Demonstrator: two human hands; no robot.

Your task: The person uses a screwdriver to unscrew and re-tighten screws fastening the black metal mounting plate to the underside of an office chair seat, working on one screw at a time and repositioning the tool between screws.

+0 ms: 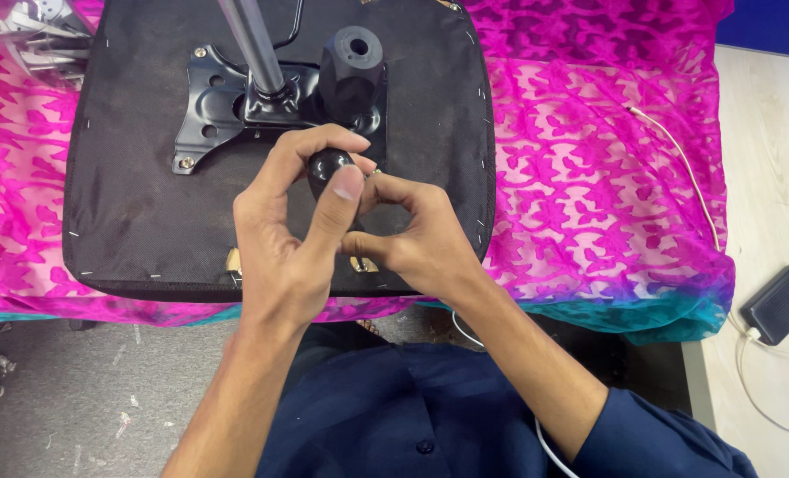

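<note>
Left hand (293, 239) gripped the small glossy black knob (326, 168); my right hand (412, 235) pinched beside it. Black metal bracket (213, 106) and steel post (255, 44) crowded behind on the black seat base (129, 204); pink cloth (589, 177) lay open rightward.

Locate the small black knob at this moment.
In the head view, the small black knob sits at centre, pinched between the left hand and right hand, over the upturned seat base just below the black mounting plate.

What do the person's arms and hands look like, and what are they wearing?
Both hands are bare: no gloves, rings or watch show on the left hand or the right hand. The forearms are bare too. A dark navy sleeve is pushed up the right arm, part of a buttoned navy shirt. A thin white cable runs beside it.
</note>
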